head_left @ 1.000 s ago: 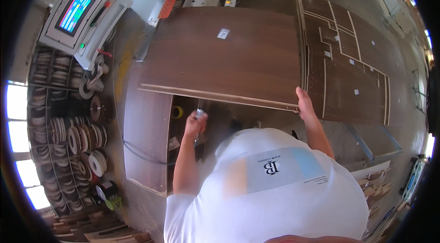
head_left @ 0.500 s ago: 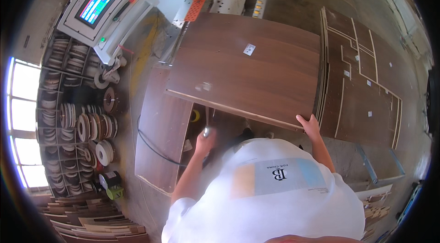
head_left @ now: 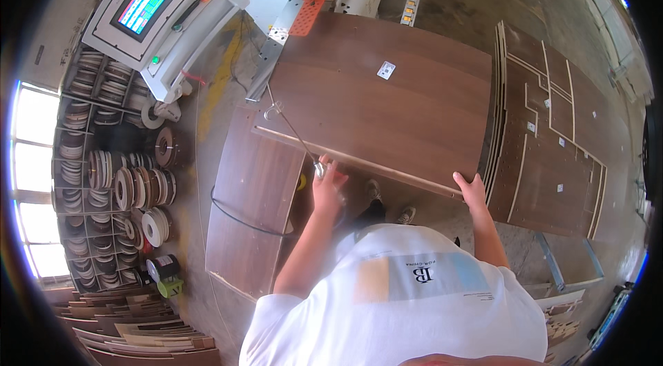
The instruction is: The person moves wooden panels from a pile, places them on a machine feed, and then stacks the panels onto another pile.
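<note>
A large brown wood-grain panel (head_left: 387,110) lies in front of me, with a small white label (head_left: 386,70) on its top face. My right hand (head_left: 472,190) grips its near right corner, thumb on top and the other fingers mostly hidden. Closed around an air blow gun (head_left: 319,170), my left hand (head_left: 327,193) is just off the panel's near edge. The gun's thin metal nozzle reaches forward and left over the panel's left part. Motion slightly blurs the fingers of this hand.
Another brown panel (head_left: 245,228) lies lower at left, crossed by a black hose (head_left: 238,217). A stack of labelled panels (head_left: 552,138) stands at right. Ahead are a machine's orange bracket (head_left: 312,10) and control screen (head_left: 147,3). Edge-band rolls (head_left: 131,190) fill a left rack.
My left hand has moved forward and right with the air blow gun, its nozzle now pointing across the panel. My right hand keeps hold of the corner. The view has shifted slightly.
</note>
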### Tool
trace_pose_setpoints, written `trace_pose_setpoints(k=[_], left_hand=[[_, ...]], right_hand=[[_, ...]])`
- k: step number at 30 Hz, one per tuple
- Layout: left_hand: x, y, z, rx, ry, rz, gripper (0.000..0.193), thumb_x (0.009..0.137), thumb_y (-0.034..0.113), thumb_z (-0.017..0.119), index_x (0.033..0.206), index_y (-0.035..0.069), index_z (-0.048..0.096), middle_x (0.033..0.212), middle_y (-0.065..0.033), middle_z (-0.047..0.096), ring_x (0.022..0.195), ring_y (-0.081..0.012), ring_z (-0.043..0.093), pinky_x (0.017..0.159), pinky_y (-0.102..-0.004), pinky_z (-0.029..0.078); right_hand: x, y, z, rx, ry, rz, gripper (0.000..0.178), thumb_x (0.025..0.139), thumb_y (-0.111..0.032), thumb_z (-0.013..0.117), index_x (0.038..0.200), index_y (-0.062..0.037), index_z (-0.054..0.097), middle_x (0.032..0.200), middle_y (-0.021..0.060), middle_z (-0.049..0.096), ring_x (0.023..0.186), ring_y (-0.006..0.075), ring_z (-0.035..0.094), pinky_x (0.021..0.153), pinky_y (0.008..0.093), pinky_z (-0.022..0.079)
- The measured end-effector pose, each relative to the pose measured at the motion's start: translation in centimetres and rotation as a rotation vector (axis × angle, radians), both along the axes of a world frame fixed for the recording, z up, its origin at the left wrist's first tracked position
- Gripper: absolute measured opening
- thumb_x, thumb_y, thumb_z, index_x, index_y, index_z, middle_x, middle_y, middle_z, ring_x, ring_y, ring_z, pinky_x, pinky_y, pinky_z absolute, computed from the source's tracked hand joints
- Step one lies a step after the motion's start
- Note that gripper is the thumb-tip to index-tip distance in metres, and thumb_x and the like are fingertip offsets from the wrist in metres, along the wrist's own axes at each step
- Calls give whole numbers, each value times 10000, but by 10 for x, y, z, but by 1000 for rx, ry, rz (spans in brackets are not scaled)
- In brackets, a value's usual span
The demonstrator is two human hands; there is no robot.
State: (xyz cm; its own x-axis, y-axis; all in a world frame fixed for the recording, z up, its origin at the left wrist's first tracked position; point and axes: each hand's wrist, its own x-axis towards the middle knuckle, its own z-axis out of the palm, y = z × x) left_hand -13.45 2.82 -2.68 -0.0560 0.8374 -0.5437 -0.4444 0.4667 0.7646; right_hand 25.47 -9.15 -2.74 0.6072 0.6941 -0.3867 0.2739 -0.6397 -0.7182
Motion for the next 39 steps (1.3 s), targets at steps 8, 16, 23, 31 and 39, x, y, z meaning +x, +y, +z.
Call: trace_pose_setpoints(k=[8,16,23,31,39], left_hand=[[32,74,0,26,-1,-160,504,995,198,638,1471,128,489,903,1,572,790,-130,590,810,-355,575],[19,106,-19,286,410,-592,426,987,292,643,1352,83,579,868,-53,707,746,-138,657,674,-294,529],[96,2,34,601,1381,-1708,568,962,609,510,1074,72,655,921,-197,733,884,-377,709,792,-491,540],[160,-14,24,545,1335,-1693,647,981,595,448,1229,11,578,1162,-273,678,1124,-431,637,961,-504,488],[218,13,-2,410,1422,-1503,607,1012,549,383,1305,45,550,1345,-235,599,1194,-432,605,998,-517,477]], right_hand=[[66,58,-37,18,47,8,679,832,-487,766,1210,55,610,1159,206,691,1113,307,662,946,392,492],[86,104,-42,139,233,-262,554,908,-479,711,1250,-54,613,1136,81,682,933,163,684,729,359,530],[161,-66,-179,246,-307,-589,542,955,-522,606,1263,-77,625,1156,92,668,884,194,690,761,345,538],[65,-353,-223,-94,-182,-972,374,920,-422,622,1045,-71,645,928,129,668,787,249,626,704,375,507],[-81,-442,-275,-184,923,-1094,337,910,-396,693,1020,-79,733,837,101,678,671,219,609,606,374,487]])
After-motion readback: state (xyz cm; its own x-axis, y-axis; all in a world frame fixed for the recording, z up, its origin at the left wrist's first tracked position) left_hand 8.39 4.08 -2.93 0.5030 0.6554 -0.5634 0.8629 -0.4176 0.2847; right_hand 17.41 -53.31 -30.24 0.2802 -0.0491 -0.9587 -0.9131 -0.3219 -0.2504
